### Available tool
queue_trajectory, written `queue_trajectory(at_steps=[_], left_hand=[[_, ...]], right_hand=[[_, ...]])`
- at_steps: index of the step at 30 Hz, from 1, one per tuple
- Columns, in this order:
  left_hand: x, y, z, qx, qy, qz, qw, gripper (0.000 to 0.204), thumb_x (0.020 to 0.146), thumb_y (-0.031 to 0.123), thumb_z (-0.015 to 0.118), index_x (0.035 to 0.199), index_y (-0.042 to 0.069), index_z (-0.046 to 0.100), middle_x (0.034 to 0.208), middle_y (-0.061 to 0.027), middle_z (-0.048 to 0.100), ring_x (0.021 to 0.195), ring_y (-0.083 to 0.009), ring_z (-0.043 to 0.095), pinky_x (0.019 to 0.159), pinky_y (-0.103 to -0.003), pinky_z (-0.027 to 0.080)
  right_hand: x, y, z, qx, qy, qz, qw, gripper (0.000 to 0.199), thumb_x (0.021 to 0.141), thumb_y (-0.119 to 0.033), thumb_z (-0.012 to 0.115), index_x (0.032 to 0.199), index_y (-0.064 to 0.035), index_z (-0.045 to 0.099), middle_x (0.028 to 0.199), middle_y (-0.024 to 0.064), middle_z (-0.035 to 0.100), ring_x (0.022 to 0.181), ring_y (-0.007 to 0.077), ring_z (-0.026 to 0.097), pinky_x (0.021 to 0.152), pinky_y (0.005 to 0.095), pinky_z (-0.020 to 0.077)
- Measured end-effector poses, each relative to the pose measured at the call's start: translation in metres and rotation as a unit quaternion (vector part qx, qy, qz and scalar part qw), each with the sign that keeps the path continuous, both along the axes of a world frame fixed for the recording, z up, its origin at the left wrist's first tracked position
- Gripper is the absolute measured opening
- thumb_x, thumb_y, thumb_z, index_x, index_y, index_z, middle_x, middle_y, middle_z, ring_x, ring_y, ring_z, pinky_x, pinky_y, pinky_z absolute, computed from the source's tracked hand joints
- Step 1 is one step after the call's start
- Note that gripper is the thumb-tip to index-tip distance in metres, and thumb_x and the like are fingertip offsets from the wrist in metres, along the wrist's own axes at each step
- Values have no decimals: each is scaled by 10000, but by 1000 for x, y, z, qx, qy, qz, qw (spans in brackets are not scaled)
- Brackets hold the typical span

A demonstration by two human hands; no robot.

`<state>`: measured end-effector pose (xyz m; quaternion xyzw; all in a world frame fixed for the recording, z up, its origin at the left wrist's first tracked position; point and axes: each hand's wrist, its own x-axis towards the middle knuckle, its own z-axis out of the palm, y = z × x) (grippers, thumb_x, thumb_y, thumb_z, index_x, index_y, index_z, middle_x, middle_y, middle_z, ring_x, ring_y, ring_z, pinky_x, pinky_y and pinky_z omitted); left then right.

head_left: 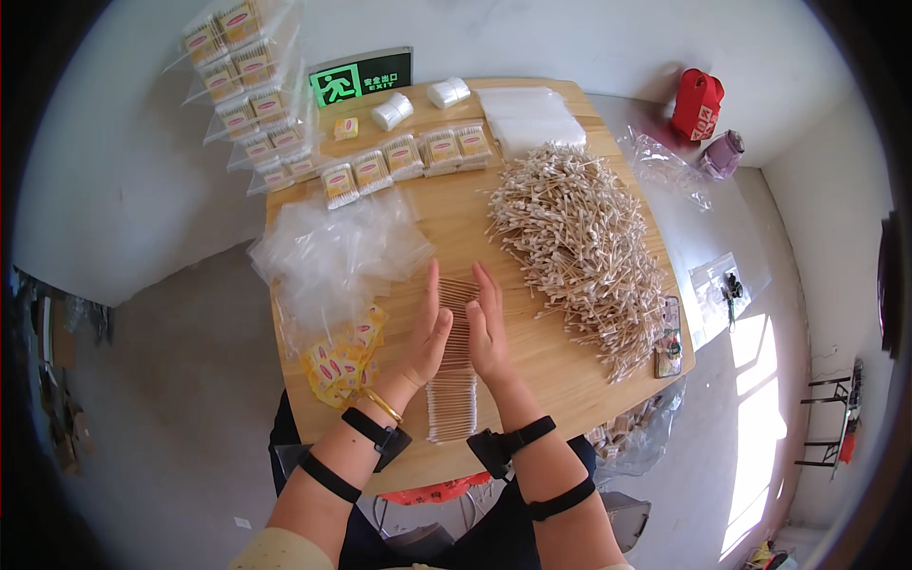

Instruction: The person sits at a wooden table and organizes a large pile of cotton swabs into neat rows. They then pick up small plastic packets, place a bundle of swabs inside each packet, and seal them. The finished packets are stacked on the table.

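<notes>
Between my two upright palms lies a neat row of cotton swabs (452, 408) with wooden sticks, running toward the table's near edge. My left hand (425, 332) stands along its left side, fingers stretched out straight. On the other side, my right hand (487, 332) is likewise open, its palm facing the left one. Both hands appear to touch the ends of the sticks. A big loose heap of cotton swabs (579, 247) covers the right of the table. Clear plastic bags (328, 252) spread left of my hands, with small yellow printed cards (337, 366) below them.
Filled swab packs (385, 163) line the far side of the wooden table (456, 214). Behind them are two white rolls (391, 111) and a stack of clear sheets (532, 116). Bagged packs (252, 90) rise at the far left. A phone (669, 337) lies at the right edge.
</notes>
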<state>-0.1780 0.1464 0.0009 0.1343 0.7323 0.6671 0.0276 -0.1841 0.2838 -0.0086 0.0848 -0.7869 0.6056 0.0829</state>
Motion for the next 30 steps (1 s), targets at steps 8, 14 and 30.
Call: queue_trajectory(at_steps=[8, 14, 30], left_hand=[[26, -11, 5, -477, 171, -36, 861, 935, 1048, 640, 391, 1656, -16, 122, 1735, -224, 102, 1615, -374, 80, 1299, -539, 50], [30, 8, 17, -508, 171, -36, 843, 913, 1031, 581, 475, 1627, -59, 210, 1712, -233, 200, 1612, -329, 141, 1297, -560, 50], [21, 17, 8, -558, 197, -29, 806, 787, 1069, 470, 447, 1619, -56, 249, 1706, -217, 237, 1609, -310, 169, 1300, -553, 48]], right_hand=[[43, 44, 8, 128, 30, -85, 988, 464, 1017, -88, 433, 1460, 42, 485, 1510, 278, 450, 1400, 450, 452, 1166, 484, 382], [50, 37, 14, 159, -5, -116, 980, 418, 958, -28, 493, 1370, 24, 542, 1427, 234, 529, 1339, 425, 518, 1089, 460, 473], [47, 36, 9, 181, 56, -139, 972, 387, 907, -47, 551, 1284, 42, 572, 1318, 242, 583, 1293, 428, 542, 1098, 477, 464]])
